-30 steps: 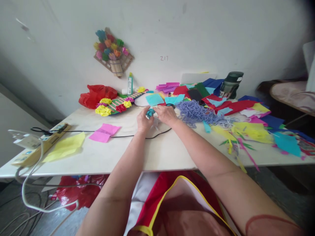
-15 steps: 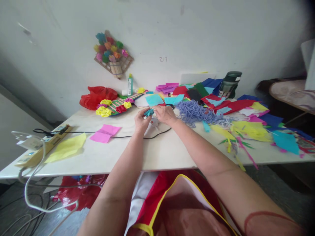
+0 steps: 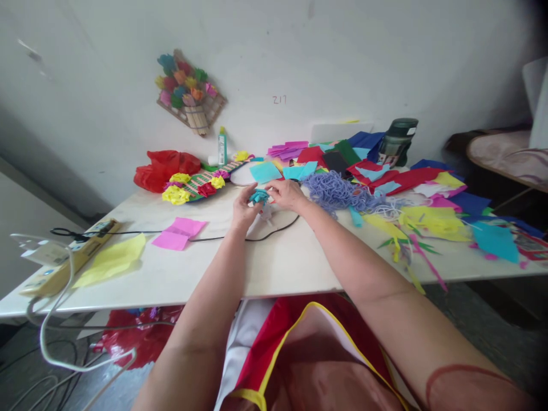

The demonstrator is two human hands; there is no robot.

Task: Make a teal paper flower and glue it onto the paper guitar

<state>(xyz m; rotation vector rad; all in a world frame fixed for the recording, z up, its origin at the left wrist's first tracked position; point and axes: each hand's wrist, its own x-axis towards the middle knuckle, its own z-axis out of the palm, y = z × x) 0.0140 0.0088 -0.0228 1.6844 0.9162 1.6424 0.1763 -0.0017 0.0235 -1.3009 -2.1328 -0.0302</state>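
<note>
Just above the centre of the frame, a small teal paper rosette (image 3: 259,197) is pinched between the fingertips of the left hand (image 3: 242,209) and the right hand (image 3: 287,194), both closed on it from opposite sides. Compared with a second ago, little is altered. The rosette is kept at the same spot just over the table (image 3: 278,262), but the left hand is turned more upright, and a small white object (image 3: 265,214), which cannot be identified, is now uncovered beneath the hands. The same piece is thus judged to be still in work, neither set down nor exchanged. A black cable (image 3: 257,237) is laid in a curve just below the hands, and a pink sheet (image 3: 177,233) is seen to their left. A heap of lilac cord (image 3: 338,191) is piled just right of the right hand, with coloured paper scraps (image 3: 432,220) spread towards the right edge.
</note>
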